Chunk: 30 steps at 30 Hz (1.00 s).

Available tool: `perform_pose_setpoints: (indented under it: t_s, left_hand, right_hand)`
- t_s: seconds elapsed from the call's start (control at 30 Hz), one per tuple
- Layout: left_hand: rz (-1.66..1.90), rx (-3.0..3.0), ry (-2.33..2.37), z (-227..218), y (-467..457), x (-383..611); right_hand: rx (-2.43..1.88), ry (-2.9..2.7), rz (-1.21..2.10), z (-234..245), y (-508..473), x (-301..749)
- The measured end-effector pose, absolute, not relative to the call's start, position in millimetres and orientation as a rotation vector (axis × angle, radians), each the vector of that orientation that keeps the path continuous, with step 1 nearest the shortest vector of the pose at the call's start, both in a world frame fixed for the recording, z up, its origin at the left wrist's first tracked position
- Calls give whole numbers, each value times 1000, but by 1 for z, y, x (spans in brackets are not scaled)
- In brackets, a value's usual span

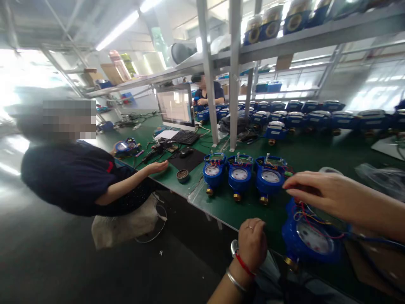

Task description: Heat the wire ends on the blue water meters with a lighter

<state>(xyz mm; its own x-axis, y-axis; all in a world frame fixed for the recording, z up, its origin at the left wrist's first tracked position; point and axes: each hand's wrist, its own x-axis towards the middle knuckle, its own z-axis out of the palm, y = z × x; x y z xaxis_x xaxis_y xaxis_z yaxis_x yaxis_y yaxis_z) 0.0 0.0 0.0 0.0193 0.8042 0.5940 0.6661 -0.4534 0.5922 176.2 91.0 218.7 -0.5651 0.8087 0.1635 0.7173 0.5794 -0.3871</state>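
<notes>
My left hand [253, 242] is closed, fingers curled, at the front edge of the green bench; what it holds, if anything, is hidden. A shiny metal piece [234, 248] shows beside its wrist. My right hand [319, 192] reaches leftward above the nearest blue water meter [311, 240], fingers stretched out and thumb a little apart. This meter is uncovered, with loose red, yellow and blue wires over its dial and a brass fitting at its front. Close to my right fingertips stands another uncovered water meter [270, 177], with two similar water meters [239, 175] [213, 171] to its left.
A co-worker [72, 177] sits at left, one hand held out over the bench. A monitor [175, 105], keyboard [183, 137], mouse [186, 152] and small bowl [182, 176] stand there. Rows of blue meters [319, 120] fill the back; shelf posts [234, 76] rise mid-bench.
</notes>
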Motion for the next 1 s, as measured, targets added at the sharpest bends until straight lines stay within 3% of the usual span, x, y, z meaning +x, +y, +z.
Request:
perform_pose_setpoints:
  t_s: [0.13, 0.27, 0.53, 0.87, 1.0]
  left_hand:
    - [1386, 2044, 1522, 14, -11, -5]
    - [1358, 1948, 1521, 52, -9, 1]
    - [1138, 2230, 1379, 125, 33, 26]
    - [994, 2210, 1339, 139, 52, 43]
    - [1128, 1905, 1351, 132, 42, 51]
  right_hand:
    - [-1718, -1887, 312, 137, 45, 291]
    - [-1874, -1611, 548, 91, -4, 320]
    - [-1563, -1810, 655, 97, -8, 302]
    - [-1423, -1839, 730, 90, -6, 309]
    - [-1484, -1825, 963, 84, -8, 308]
